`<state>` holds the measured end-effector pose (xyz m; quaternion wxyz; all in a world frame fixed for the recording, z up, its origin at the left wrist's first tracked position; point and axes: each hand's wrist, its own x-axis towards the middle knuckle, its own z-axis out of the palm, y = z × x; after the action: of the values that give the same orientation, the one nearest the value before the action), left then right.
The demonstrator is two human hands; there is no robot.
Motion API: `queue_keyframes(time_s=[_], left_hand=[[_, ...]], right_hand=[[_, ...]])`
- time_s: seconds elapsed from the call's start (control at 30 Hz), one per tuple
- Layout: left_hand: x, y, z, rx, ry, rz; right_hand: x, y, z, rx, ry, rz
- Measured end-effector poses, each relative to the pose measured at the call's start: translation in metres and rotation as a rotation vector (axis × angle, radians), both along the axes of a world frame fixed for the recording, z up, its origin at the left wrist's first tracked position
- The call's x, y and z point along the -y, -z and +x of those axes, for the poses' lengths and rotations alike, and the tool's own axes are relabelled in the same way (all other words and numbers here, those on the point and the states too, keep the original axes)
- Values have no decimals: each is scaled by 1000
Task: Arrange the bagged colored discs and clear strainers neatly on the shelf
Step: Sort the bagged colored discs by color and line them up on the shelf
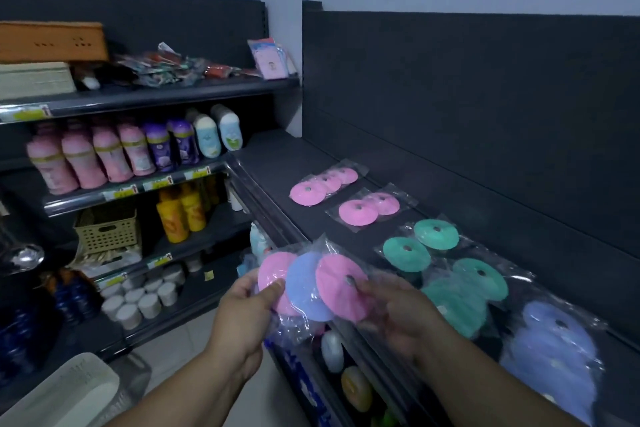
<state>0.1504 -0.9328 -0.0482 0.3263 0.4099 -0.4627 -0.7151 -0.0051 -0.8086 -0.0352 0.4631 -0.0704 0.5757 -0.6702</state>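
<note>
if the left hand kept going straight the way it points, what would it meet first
Apart from the bag of discs it grips, the left hand would cross the shelf's front edge and probably reach the farthest bag of pink discs; depth is unclear.

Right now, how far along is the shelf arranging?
Looks done: two pink bags lie side by side at the far end of the shelf. In hand: left hand and right hand hold a pink-and-blue bag by its front edge. Left: teal bags and the blue bag overlap loosely; no clear strainers visible.
</note>
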Motion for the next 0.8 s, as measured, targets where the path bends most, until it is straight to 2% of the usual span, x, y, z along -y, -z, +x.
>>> queue_keyframes(time_s=[0.27, 0.47, 0.67, 0.8], left_hand=[[152, -15, 0, -9, 99, -29], [219, -10, -20, -32, 122, -45], [252, -2, -57, -28, 145, -78], [264, -6, -88, -35, 165, -115]], right_hand=[[117, 2, -1, -30, 198, 90], [155, 18, -32, -25, 284, 76], [167, 16, -82, -225, 419, 275], [173, 14, -115, -413, 335, 397]])
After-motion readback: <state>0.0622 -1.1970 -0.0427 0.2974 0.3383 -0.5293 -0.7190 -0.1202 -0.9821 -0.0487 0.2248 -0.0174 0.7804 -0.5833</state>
